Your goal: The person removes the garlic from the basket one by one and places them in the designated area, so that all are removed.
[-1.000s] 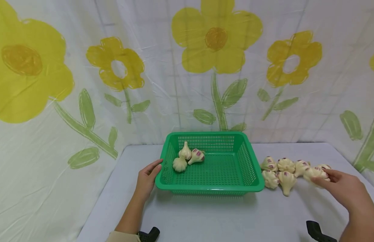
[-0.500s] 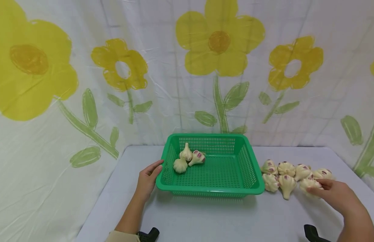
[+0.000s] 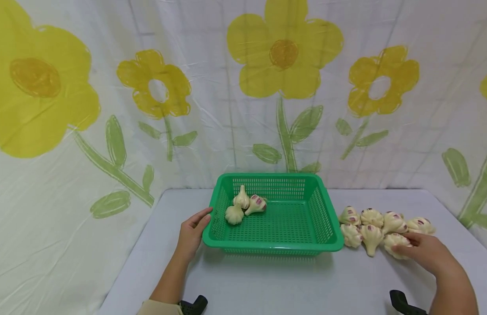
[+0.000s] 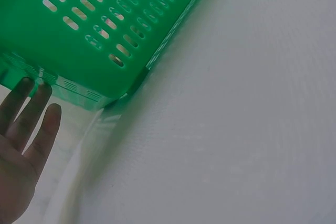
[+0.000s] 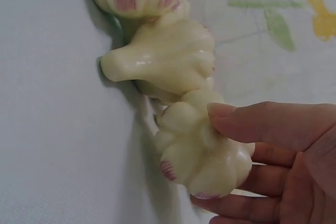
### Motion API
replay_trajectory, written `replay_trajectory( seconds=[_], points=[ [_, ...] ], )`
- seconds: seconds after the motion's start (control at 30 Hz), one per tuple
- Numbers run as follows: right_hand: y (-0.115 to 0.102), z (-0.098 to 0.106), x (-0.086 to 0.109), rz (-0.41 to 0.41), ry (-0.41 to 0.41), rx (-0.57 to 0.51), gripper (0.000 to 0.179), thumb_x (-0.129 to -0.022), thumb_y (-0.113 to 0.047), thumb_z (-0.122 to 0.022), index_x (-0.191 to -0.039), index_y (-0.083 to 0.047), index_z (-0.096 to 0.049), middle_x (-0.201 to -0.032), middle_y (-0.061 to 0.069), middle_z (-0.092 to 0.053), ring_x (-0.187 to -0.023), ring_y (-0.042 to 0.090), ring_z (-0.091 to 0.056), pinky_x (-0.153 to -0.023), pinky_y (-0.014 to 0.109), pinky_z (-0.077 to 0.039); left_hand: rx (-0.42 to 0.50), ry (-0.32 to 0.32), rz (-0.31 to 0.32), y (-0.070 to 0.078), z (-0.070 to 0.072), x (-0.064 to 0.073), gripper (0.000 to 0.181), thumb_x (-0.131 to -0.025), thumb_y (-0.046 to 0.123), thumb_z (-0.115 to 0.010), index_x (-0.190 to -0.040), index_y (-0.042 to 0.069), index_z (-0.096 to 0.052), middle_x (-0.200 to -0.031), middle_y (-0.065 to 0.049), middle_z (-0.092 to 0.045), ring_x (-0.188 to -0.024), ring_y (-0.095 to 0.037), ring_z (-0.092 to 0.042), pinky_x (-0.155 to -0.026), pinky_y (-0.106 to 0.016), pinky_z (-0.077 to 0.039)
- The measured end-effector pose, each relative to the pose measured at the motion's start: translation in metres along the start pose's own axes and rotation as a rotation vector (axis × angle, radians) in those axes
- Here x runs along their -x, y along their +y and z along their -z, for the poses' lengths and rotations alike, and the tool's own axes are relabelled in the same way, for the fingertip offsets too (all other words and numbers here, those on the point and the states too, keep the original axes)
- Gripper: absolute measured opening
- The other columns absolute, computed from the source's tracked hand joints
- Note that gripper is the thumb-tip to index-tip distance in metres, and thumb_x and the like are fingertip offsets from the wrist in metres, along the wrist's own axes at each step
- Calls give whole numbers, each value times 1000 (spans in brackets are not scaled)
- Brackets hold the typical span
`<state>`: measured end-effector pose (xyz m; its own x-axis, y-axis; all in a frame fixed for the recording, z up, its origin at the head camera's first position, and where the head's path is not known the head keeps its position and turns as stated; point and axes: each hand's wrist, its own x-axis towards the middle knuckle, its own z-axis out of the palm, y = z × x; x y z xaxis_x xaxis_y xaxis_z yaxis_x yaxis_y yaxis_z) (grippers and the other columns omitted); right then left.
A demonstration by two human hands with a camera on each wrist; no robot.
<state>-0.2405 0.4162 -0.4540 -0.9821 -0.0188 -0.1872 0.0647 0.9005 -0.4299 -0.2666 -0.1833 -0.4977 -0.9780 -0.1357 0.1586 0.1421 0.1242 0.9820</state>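
Observation:
With thumb and fingers, my right hand (image 3: 428, 253) pinches a garlic bulb (image 3: 394, 246) low over the table, at the near right end of a group of bulbs. In the right wrist view this garlic bulb (image 5: 194, 150) is cream with purple streaks, thumb on top and fingers beneath. Beside it lies another bulb (image 5: 163, 56) with a thick stem. My left hand (image 3: 191, 234) touches the left rim of a green plastic basket (image 3: 267, 248), its fingers fairly straight against the side in the left wrist view. Three garlic bulbs (image 3: 241, 200) lie in the basket's left part.
Several more garlic bulbs (image 3: 371, 236) sit in two rows close to the basket's right side. The white-covered table (image 3: 267, 284) ends at a hanging cloth (image 3: 212, 144) printed with yellow flowers.
My right hand has moved left and toward me with the garlic bulb, bringing it beside the near row. Another bulb behind it shows more fully now. My left hand stays at the basket.

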Motion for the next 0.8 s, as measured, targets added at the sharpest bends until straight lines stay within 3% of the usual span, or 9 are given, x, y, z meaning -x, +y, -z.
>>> replay_trajectory(
  seconds=[0.8],
  points=[
    [-4,0,-4,-52,-48,1,95,-87,-59,-65,-138,17,-38,-131,41,-48,-117,65,-40,-87,66,-43,-1,-2,-8,0,0,0,39,-96,34,-64,-129,12,-66,-135,-4,-62,-120,-2,-56,-94,-18,-48]
  ],
)
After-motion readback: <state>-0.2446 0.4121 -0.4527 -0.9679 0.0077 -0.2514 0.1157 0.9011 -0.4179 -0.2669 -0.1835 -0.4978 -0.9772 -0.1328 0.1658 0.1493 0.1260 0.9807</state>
